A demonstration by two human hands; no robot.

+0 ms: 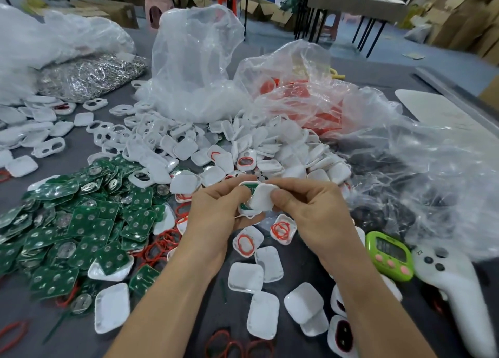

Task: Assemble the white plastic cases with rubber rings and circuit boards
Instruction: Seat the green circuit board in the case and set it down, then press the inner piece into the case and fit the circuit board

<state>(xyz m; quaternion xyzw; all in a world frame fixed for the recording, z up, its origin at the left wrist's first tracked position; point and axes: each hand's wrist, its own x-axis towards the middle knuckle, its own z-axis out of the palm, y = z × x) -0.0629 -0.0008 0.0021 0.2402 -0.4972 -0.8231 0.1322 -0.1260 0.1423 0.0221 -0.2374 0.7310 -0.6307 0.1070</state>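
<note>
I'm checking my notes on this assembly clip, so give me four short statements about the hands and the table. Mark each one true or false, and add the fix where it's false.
1. The left hand and right hand both grip one white case with a green board showing inside. True.
2. The loose pile of circuit boards lies on the person's right. False: it lies on their left.
3. A green timer sits next to a white controller. True.
4. The two case halves just below the hands are empty. False: each holds red rubber rings.
</note>
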